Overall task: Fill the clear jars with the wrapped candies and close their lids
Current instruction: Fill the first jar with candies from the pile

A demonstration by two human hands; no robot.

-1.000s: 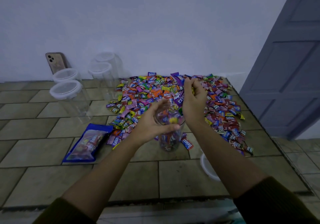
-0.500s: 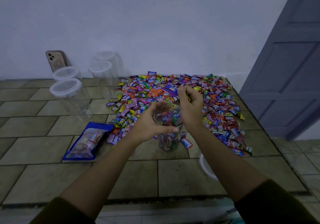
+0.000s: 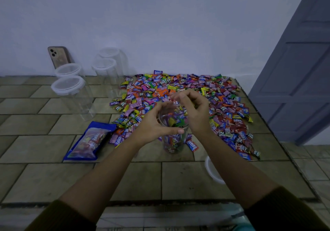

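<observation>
Left hand (image 3: 153, 126) is wrapped round the rim of the open clear jar (image 3: 174, 142), partly filled, on the tiled counter (image 3: 44, 180). Right hand (image 3: 195, 114) is held curled over its mouth; whether anything is pinched cannot be told. Wrapped candies (image 3: 223, 105) are spread just behind; lidded jars (image 3: 68, 88) are stood far left.

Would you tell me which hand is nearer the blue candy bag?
Left. The left hand grips the jar just right of the bag; the right hand hovers farther right.
</observation>
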